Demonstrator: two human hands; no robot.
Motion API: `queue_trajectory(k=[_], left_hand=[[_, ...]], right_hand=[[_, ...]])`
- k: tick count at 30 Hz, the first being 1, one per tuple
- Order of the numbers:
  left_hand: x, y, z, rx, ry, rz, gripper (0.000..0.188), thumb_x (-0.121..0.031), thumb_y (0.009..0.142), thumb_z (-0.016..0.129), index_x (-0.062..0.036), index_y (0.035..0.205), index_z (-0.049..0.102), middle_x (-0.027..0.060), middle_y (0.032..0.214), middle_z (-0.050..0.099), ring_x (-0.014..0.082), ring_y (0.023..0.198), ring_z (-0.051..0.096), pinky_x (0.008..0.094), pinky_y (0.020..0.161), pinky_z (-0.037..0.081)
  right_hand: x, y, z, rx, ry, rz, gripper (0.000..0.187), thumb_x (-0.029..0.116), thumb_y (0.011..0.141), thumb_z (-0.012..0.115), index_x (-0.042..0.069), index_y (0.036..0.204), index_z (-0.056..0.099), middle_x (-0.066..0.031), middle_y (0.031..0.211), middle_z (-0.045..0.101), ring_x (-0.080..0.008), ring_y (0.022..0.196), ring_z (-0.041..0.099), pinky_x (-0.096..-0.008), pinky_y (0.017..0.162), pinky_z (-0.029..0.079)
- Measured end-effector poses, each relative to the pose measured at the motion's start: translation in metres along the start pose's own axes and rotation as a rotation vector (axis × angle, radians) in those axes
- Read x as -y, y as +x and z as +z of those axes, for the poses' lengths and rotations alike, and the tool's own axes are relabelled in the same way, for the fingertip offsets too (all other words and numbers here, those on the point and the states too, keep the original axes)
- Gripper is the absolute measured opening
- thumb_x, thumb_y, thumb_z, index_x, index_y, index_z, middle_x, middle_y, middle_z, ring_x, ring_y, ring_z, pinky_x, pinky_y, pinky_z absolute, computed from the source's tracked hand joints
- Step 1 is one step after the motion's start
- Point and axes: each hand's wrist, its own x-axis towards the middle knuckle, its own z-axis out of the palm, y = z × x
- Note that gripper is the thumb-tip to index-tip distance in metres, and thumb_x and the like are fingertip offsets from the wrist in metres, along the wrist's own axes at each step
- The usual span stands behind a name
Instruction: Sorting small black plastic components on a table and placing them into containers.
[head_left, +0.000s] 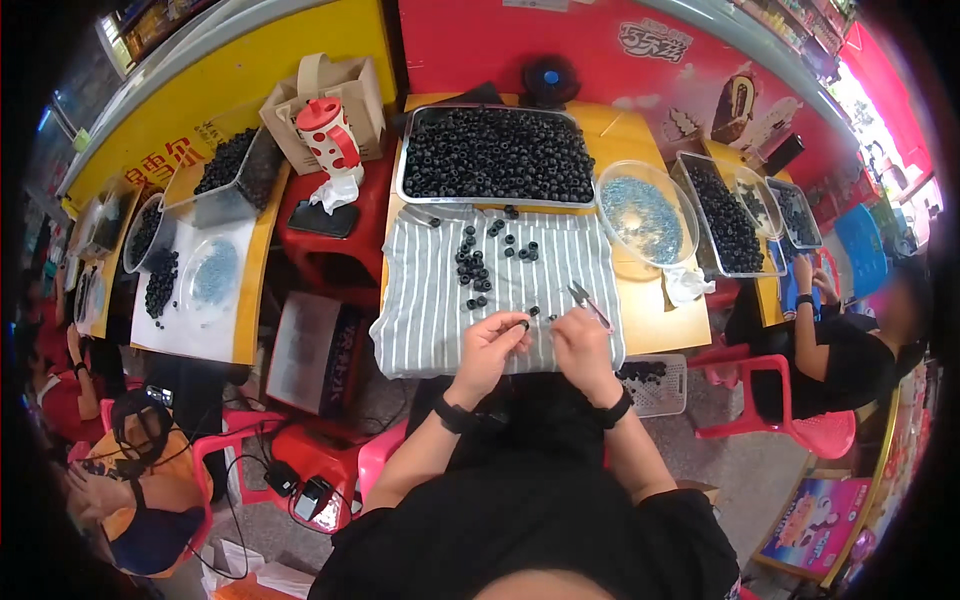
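My left hand [484,350] is over the near part of a grey striped cloth [410,290], its thumb and fingers closed on a small black ring-like part [524,325]. To its right, my right hand [584,348] is pinched, and whatever its fingertips hold is hidden or too small to name. Between the hands lies another black part [534,311]. Just beyond my right hand rest small thread snips [592,304] with their blades apart. Farther up the cloth, several loose black parts [470,262] are scattered.
A tray [400,172] heaped with black parts stands behind the cloth. Right of it is a round clear dish [604,225] of bluish bits, then a crumpled tissue [688,286]. A red stool [375,225] on the left bears a spotted cup [330,140]. Other people sit at both sides.
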Motion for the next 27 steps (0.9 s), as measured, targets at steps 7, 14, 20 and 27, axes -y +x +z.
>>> queue_trajectory(k=[7,14,20,27], left_hand=[[-0.001,0.005,-0.013,0.107,-0.192,-0.005,0.023,-0.005,0.096,0.055,0.0052,0.116,0.062,0.0111,0.100,0.067,0.0169,0.088,0.064,0.0269,0.076,0.050],[-0.003,0.004,-0.015,0.124,-0.254,-0.008,0.024,-0.003,0.095,0.056,0.0052,0.116,0.063,0.0121,0.104,0.067,0.0179,0.089,0.065,0.0277,0.078,0.051],[-0.002,0.004,-0.016,0.108,-0.307,-0.007,0.023,-0.003,0.095,0.056,0.0042,0.116,0.063,0.0116,0.103,0.067,0.0181,0.089,0.064,0.0279,0.078,0.051],[-0.004,0.005,-0.018,0.095,-0.382,-0.015,0.022,-0.005,0.097,0.054,0.0025,0.117,0.060,0.0106,0.101,0.066,0.0179,0.088,0.064,0.0274,0.078,0.051]], right_hand=[[-0.018,0.001,-0.018,-0.041,0.121,0.184,0.006,-0.001,0.081,0.061,0.001,0.085,0.065,-0.0161,0.076,0.058,-0.0353,0.071,0.060,-0.0404,0.062,0.047],[-0.002,0.005,0.002,0.086,-0.206,0.065,0.006,0.009,0.077,0.067,0.004,0.080,0.064,-0.0133,0.077,0.051,-0.0347,0.077,0.056,-0.0447,0.064,0.044],[-0.001,0.005,0.002,0.064,-0.161,0.026,0.006,0.005,0.076,0.066,0.004,0.079,0.061,-0.0137,0.078,0.051,-0.0343,0.077,0.056,-0.0437,0.064,0.044],[-0.003,0.026,-0.002,0.060,-0.064,0.036,0.011,0.003,0.076,0.065,0.005,0.086,0.066,-0.0135,0.078,0.053,-0.0344,0.078,0.056,-0.0438,0.065,0.045]])
